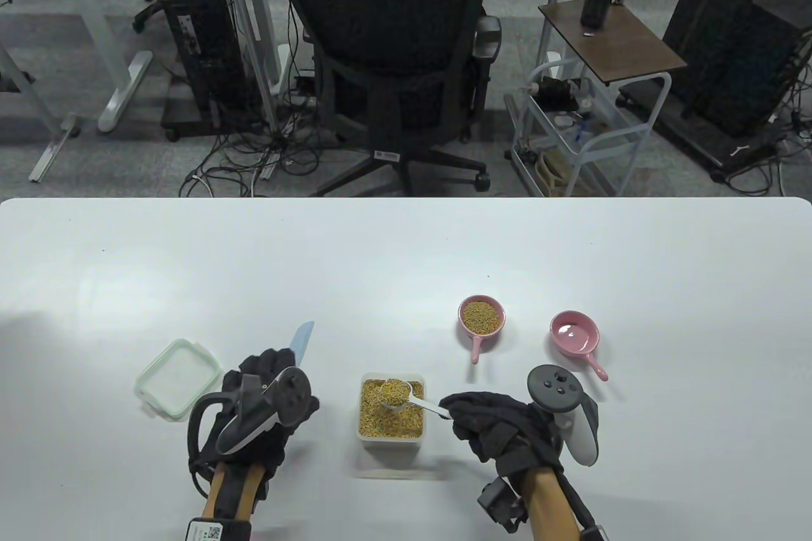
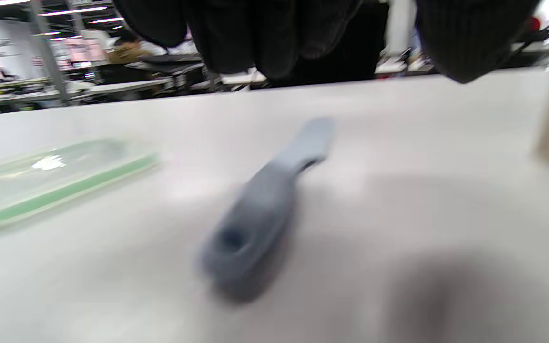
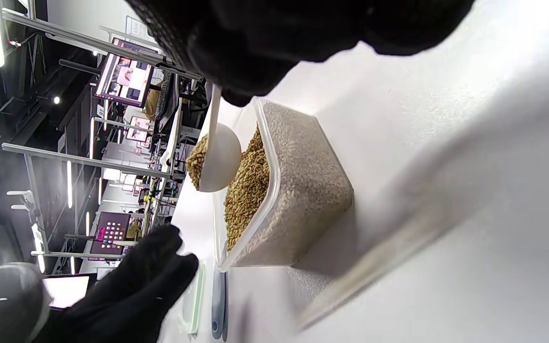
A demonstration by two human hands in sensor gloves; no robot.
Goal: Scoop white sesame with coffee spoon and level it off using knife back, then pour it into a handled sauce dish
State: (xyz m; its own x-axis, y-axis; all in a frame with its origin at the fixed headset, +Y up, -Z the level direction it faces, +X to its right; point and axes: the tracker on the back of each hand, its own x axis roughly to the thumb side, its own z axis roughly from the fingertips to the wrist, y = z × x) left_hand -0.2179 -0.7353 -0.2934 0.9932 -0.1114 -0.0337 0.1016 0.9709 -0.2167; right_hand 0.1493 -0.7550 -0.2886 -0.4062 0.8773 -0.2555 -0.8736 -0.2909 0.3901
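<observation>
My right hand (image 1: 466,417) pinches the handle of a white coffee spoon (image 1: 396,392). Its bowl is heaped with sesame and hangs just over the clear sesame container (image 1: 391,433). In the right wrist view the spoon (image 3: 219,162) sits above the container (image 3: 293,190). My left hand (image 1: 269,370) hovers over the pale blue knife (image 1: 303,338), which lies flat on the table. In the left wrist view my fingers (image 2: 255,43) hang above the blurred knife (image 2: 260,214) without holding it. A pink handled dish (image 1: 482,316) holds sesame. A second pink dish (image 1: 574,333) looks empty.
The container's green-rimmed lid (image 1: 177,379) lies left of my left hand, and shows in the left wrist view as the lid (image 2: 55,176). Beyond the table's far edge stand an office chair (image 1: 387,59) and a small cart (image 1: 590,122).
</observation>
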